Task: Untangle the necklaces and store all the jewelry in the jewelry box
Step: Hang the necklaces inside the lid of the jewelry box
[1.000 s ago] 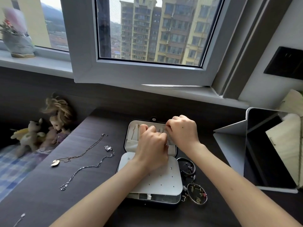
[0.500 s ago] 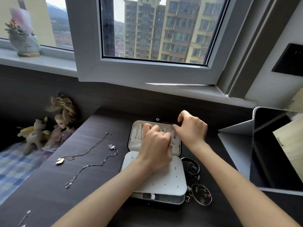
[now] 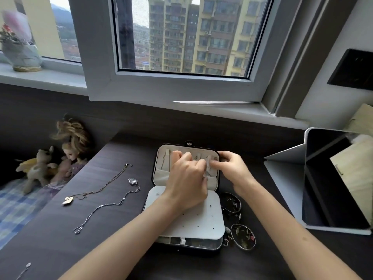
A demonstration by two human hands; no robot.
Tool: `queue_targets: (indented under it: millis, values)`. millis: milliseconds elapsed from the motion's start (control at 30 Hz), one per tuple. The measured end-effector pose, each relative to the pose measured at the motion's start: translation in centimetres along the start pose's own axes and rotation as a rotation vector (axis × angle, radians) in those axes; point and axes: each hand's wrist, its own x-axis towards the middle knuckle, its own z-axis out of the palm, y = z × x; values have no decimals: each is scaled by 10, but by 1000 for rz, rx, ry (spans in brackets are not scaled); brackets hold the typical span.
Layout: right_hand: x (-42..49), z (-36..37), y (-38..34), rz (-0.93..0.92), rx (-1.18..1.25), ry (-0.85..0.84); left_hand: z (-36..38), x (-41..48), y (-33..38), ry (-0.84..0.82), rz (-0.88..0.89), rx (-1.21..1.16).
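The black white-lined jewelry box (image 3: 201,221) lies open on the dark wood-grain tabletop (image 3: 50,229), with two loose chain necklaces (image 3: 113,204) to its left. At its lid the left hand (image 3: 187,182) curls its fingers (image 3: 198,165) against the lining, any hold hidden. The right hand (image 3: 232,168) pinches the lid's right edge.

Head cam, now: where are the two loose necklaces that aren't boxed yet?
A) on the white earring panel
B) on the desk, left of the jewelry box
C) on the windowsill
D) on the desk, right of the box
B: the gold-tone necklace and the silver chain both lie stretched out on the dark desk, to the left of the open jewelry box.
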Motion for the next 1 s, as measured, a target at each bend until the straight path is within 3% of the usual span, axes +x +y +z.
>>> queue_targets:
  millis: [467,800,1000]
  values:
    - [-15,2,1,-51,146,-13,-15,3,2,-84,-8,29]
    - [-20,-2,7,-125,226,24,-18,-12,0,-212,149,135]
    - [-20,-1,6,-138,136,10,-24,-12,-3,-155,155,73]
